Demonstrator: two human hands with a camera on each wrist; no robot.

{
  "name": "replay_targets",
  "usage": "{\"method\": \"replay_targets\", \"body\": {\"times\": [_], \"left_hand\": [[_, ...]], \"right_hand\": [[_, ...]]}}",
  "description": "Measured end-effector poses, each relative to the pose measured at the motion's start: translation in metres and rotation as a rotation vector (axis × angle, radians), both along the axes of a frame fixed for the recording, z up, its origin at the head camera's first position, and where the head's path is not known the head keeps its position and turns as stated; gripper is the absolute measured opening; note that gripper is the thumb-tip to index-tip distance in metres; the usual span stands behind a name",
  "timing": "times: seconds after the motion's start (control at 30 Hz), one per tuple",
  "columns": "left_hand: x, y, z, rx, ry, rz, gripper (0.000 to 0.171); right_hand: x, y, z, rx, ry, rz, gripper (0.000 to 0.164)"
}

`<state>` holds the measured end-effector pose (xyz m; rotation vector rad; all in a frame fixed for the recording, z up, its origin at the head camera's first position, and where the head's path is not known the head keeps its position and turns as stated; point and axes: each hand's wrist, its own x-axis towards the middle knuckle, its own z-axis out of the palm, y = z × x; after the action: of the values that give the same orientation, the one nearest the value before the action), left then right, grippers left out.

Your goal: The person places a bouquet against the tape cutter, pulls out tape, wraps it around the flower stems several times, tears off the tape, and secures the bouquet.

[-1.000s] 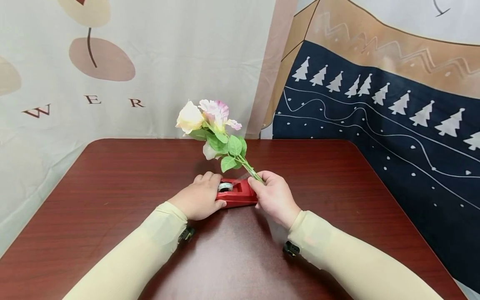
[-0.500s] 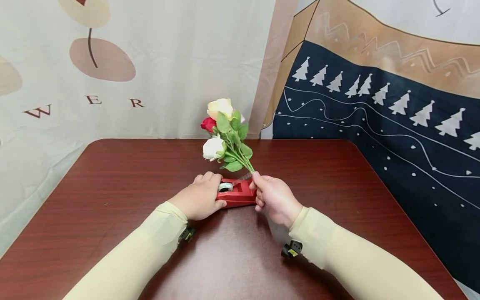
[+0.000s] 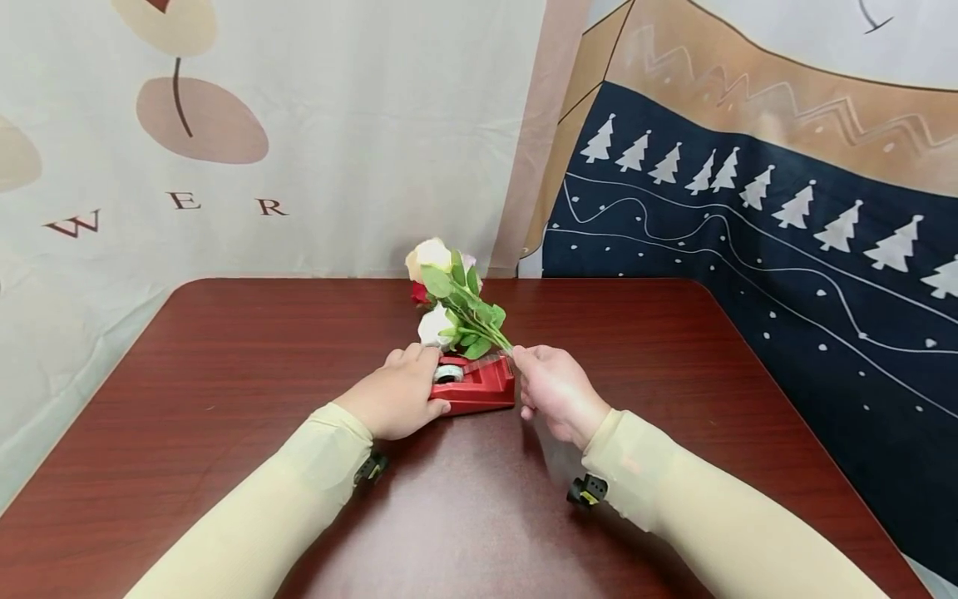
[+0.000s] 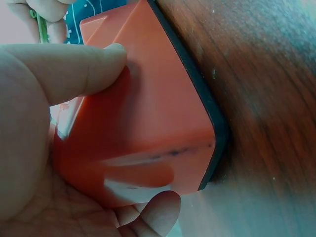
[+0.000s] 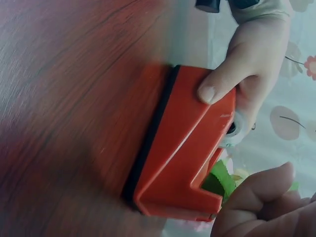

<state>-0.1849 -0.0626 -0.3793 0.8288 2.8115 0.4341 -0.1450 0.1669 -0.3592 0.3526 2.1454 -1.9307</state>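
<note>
My left hand [image 3: 395,395] grips the back end of a red tape dispenser [image 3: 482,393] on the table, thumb on its near side. A roll of clear tape [image 3: 449,373] sits inside. In the left wrist view the thumb presses the smooth red side of the dispenser [image 4: 158,98], above its black base. My right hand [image 3: 557,393] pinches the green stems of an artificial flower bouquet [image 3: 467,312] just past the dispenser's cutting end. Cream, white, red and pale purple blooms point left and away, leaning low behind the dispenser. A clear tape strip [image 3: 485,361] reaches toward the stems.
The dark red wooden table [image 3: 262,333] extends around both hands. Behind it hangs a pale curtain [image 3: 359,125] with printed letters, and a navy cloth with white trees [image 3: 711,216] hangs at the right. Black wrist cameras are strapped under both sleeves.
The bouquet has turned in my right fingers, bringing the red and white blooms into view, and its heads have dropped lower. My right hand has shifted slightly right; my left hand stays on the dispenser.
</note>
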Motion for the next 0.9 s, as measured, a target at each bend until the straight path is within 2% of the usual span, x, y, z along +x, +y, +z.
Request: {"method": "replay_targets", "body": {"times": [0.07, 0.2, 0.37, 0.43, 0.5, 0.6, 0.67, 0.8, 0.9], "left_hand": [[0.0000, -0.0003, -0.0003, -0.001, -0.002, 0.001, 0.060], [-0.0001, 0.0000, -0.0002, -0.001, -0.002, 0.002, 0.057], [0.0006, 0.0000, -0.0004, 0.004, 0.007, 0.002, 0.063], [0.0007, 0.0001, -0.0007, 0.005, 0.009, 0.004, 0.064], [0.0008, 0.0002, -0.0008, 0.002, 0.015, 0.008, 0.063], [0.0011, -0.0001, -0.0009, -0.005, 0.020, 0.013, 0.064], [0.0004, 0.0001, -0.0007, -0.005, 0.024, 0.008, 0.062], [0.0002, 0.0000, -0.0001, 0.001, 0.020, -0.002, 0.057], [0.0009, 0.0002, 0.0003, 0.004, 0.017, -0.007, 0.055]], "right_hand": [[-0.0001, 0.0000, -0.0007, 0.026, 0.018, 0.003, 0.025], [0.0004, 0.0012, -0.0024, 0.085, 0.055, 0.029, 0.028], [0.0010, 0.0015, -0.0011, 0.192, 0.110, 0.026, 0.022], [0.0011, 0.0017, 0.0005, 0.290, 0.155, 0.026, 0.019], [0.0008, 0.0026, 0.0022, 0.435, 0.218, 0.045, 0.017], [0.0004, 0.0045, 0.0047, 0.657, 0.309, 0.100, 0.017], [0.0001, 0.0060, 0.0054, 0.768, 0.345, 0.145, 0.020], [0.0006, 0.0074, 0.0056, 0.877, 0.355, 0.213, 0.040], [0.0012, 0.0066, 0.0039, 0.896, 0.356, 0.224, 0.045]]}}
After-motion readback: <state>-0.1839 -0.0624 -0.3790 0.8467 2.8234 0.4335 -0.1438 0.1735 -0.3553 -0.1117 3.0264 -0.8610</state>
